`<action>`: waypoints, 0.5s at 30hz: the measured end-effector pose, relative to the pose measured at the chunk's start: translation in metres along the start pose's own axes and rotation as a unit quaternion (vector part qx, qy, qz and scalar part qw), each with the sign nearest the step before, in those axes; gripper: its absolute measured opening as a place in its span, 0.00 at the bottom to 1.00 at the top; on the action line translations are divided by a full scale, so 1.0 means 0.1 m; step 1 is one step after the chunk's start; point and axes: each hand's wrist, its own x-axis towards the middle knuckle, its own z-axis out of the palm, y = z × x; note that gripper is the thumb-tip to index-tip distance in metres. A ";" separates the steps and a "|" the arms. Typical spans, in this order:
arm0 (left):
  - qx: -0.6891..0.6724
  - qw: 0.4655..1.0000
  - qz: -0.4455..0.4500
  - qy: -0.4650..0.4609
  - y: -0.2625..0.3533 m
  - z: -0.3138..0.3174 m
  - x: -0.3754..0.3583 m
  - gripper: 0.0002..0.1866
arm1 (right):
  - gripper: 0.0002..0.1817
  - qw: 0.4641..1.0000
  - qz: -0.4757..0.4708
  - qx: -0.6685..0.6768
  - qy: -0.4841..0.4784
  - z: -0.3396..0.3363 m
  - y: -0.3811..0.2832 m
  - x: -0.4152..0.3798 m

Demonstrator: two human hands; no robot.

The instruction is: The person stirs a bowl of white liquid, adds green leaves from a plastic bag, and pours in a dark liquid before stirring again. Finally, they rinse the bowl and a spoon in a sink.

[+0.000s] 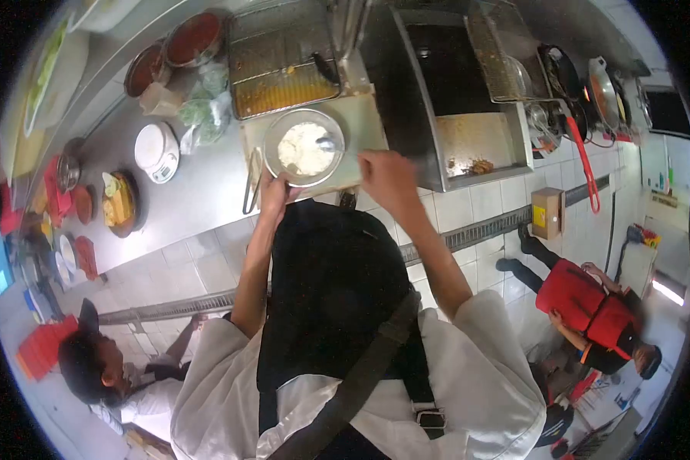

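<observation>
A metal bowl (pixel 271 151) with a crumbly white food (pixel 303 147) in it stands on a pale cutting board (pixel 360 130). A shiny metal utensil (pixel 326 143), perhaps a spoon, rests inside the bowl at its right. My left hand (pixel 274 193) grips the near left rim of the bowl. To the right of the bowl, over the board's edge, my right hand (pixel 389 178) is closed and slightly blurred. Whatever its curled fingers hold, if anything, I cannot make out. Tongs (pixel 251 182) lie just left of the bowl.
Behind the bowl is a wire-racked tray (pixel 284 65). A deep metal fryer (pixel 483 180) stands at the right, a basket's red handle (pixel 584 165) beyond. To the left are a white scale (pixel 157 153) and a board of food (pixel 117 203). Co-workers (pixel 583 295) stand at both sides.
</observation>
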 end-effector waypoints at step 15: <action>0.011 0.996 -0.025 -0.087 -0.25 0.56 0.43 0.35 | 0.06 0.989 -0.032 -0.015 -0.141 0.66 0.60 0.47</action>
